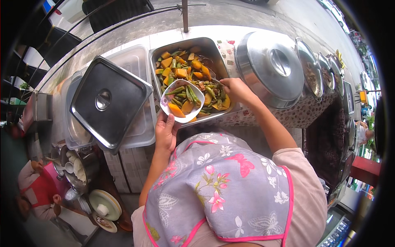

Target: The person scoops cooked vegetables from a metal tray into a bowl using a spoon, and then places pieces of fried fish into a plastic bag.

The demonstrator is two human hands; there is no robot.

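Over the steel tray (214, 47) of vegetables, I see my left hand (166, 133) cupping a heaped white bowl (181, 101) while my right hand (235, 88) grips a serving spoon (213, 76); tilting could spill pieces onto the table (263, 117).

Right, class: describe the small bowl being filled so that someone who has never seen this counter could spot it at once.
Find the open steel tray of orange chunks and green beans at the counter's middle, between a square flat lid and a round domed lid. Over its near edge the left hand holds a small white bowl. It is the only white dish there, already holding vegetables.
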